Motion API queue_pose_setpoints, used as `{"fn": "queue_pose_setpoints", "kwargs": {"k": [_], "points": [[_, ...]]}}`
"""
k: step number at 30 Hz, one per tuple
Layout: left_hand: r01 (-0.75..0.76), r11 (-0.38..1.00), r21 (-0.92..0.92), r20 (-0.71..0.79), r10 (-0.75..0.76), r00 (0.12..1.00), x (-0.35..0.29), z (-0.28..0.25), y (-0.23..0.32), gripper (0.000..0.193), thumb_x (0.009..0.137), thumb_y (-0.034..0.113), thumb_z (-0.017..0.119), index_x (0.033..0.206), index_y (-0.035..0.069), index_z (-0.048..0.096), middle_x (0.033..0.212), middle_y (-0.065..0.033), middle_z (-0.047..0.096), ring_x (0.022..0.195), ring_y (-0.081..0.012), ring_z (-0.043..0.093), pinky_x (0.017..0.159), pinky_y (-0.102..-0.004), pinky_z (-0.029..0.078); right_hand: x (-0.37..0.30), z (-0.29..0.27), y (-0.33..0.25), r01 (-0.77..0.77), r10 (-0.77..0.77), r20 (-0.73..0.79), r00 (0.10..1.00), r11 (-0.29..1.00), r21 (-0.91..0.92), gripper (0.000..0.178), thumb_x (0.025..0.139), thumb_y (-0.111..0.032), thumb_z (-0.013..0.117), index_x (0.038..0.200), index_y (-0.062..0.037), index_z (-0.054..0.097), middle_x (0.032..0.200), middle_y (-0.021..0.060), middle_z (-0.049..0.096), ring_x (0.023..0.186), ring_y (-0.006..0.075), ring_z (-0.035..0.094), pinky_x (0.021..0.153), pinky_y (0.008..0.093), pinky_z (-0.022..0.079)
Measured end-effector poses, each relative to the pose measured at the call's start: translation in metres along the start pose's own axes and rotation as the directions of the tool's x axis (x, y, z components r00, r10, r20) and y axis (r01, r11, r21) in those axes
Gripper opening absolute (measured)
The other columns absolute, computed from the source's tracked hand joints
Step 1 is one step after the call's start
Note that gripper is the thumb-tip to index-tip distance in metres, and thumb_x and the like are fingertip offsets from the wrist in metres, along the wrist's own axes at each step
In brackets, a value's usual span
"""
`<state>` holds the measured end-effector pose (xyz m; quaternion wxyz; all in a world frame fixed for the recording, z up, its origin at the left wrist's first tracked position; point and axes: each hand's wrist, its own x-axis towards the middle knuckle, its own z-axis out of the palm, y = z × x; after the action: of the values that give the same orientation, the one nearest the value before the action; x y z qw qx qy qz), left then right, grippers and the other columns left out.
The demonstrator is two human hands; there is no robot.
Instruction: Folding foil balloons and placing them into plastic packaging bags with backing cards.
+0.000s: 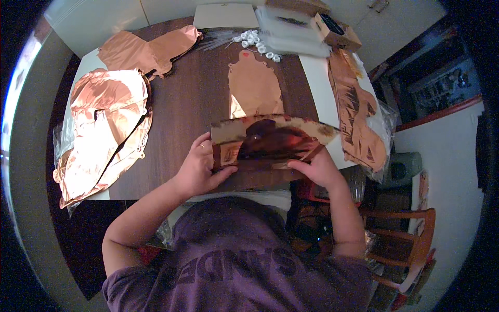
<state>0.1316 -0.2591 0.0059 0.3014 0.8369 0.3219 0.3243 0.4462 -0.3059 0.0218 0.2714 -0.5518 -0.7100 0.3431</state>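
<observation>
Both my hands hold a shiny copper-coloured foil sheet [275, 140] upright near the table's front edge; its mirror-like face reflects dark shapes. My left hand [200, 165] grips its left end, thumb in front and fingers behind. At the right end, my right hand [323, 169] pinches the lower edge, its fingers partly hidden. Just beyond lies a flat copper foil balloon [254, 83] with small tabs and a red spot at its far tip. I cannot tell whether the sheet is part of that balloon.
More copper foil balloons lie at the left [106, 125], far left [150, 49] and right [356, 114] of the brown table [179, 104]. Small white pieces [249, 37], thin clear sticks [215, 39], clear plastic bags [291, 31] and a cardboard box [338, 34] stand at the back.
</observation>
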Motion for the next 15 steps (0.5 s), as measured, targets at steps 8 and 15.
{"fn": "queue_pose_setpoints", "kwargs": {"k": [8,15], "points": [[-0.349,0.898,0.269,-0.144,0.396,0.907,-0.002,0.0,0.003,0.053,0.074,0.021,0.075,0.118,0.004,0.051,0.128,-0.0166,0.05,0.117,-0.0315,0.049,0.097,-0.0458,0.04,0.027,-0.017,-0.012,-0.243,0.226,0.248,0.942,0.969,0.041,0.028,0.08,-0.025,0.074,0.09,0.0001,0.068,0.081,0.0139,0.069,0.074,0.0222,0.068,0.071,0.0361,0.052],[-0.462,0.845,0.269,0.483,0.297,0.824,0.008,0.022,0.017,0.08,0.086,0.046,0.058,0.148,0.005,0.03,0.155,-0.0157,0.028,0.145,-0.0344,0.022,0.118,-0.0492,0.015,0.042,-0.02,-0.017,-0.286,0.316,0.34,0.886,0.949,-0.135,0.024,0.079,-0.022,0.071,0.091,-0.0019,0.068,0.081,0.0154,0.07,0.076,0.0239,0.069,0.069,0.0361,0.052]]}}
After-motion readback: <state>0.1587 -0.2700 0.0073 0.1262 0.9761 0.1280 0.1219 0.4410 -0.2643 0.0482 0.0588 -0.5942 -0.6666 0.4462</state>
